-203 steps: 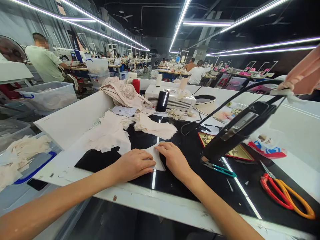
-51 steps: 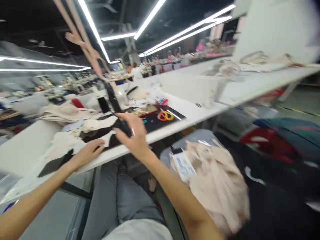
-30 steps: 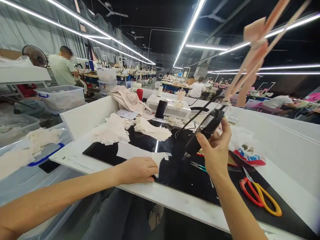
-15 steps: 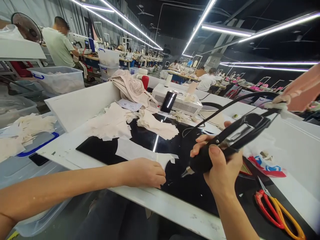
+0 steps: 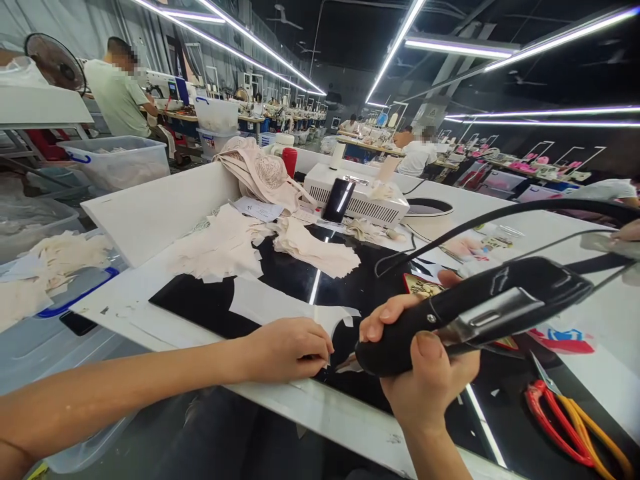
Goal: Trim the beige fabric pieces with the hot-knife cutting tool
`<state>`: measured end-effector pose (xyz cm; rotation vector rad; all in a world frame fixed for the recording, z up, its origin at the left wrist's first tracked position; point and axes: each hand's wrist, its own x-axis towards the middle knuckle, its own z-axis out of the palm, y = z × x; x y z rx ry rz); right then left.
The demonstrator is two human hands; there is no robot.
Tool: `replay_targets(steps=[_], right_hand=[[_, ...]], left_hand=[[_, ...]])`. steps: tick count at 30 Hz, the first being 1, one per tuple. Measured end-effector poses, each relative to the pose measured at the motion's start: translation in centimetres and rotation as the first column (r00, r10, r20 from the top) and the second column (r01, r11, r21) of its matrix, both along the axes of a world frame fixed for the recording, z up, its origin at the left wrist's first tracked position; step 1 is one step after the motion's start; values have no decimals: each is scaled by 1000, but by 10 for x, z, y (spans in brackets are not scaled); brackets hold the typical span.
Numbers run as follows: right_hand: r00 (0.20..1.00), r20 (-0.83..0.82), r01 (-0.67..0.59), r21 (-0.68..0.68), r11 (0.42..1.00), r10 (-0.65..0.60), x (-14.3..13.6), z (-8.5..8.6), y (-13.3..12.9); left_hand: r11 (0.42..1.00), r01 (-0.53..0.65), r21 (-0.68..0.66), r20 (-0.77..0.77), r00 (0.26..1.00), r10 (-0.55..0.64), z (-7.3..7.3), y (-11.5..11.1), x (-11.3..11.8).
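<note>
My left hand [image 5: 290,350] rests at the near edge of the table, its fingers pinched on the right end of a white fabric piece [image 5: 275,303]. The fabric lies flat on a glossy black board [image 5: 295,267]. In my right hand [image 5: 430,383] is a black corded hand tool [image 5: 395,340] with a metal lever along its side. My fingers wrap round its body, just right of my left hand. The tool points left, and its tip is hidden. To the right, red-and-orange-handled scissors [image 5: 565,423] lie on the board.
Cut cream fabric pieces [image 5: 220,243] and another stack [image 5: 315,247] lie behind the white piece. A phone [image 5: 337,200] leans against a white vented box [image 5: 360,193]. The black cable [image 5: 500,213] arches at right. Plastic bins [image 5: 120,160] stand left; people work at sewing machines beyond.
My right hand has moved left and slightly down with the tool, which now lies closer to level. Its metal tip has gone out of sight. My left hand has stayed nearly in place.
</note>
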<state>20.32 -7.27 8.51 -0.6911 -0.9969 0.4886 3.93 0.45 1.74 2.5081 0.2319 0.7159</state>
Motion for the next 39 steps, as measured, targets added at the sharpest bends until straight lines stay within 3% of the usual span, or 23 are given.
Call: replay_targets(steps=[6,17,23,29,33,39], right_hand=[[1000,-12,23,2,1000,-23,-7,-6,5],[1000,27,16,-10,1000,-16,-8,-11,5],[999,19,35,-16,999,-35,-9,-10,5],[999,41,26,-15,1000,-26,-9,-10,4],[998,44,37,-18,999,-36,-9,-10,5],[999,27,31,-8,999,-31,-10,-9,5]], left_hand=[[995,-4,-97,-9,1000,3,1,-2,-1],[994,11,-107,6,1000,-11,3,-3,-1],[989,5,-151,-58,998,-14,9,3,-3],[1000,-15,8,-129,992,16,4,8,0],[990,-44,137,-67,996,53,2,6,2],[987,78,140,-98,993,-65,4,7,3]])
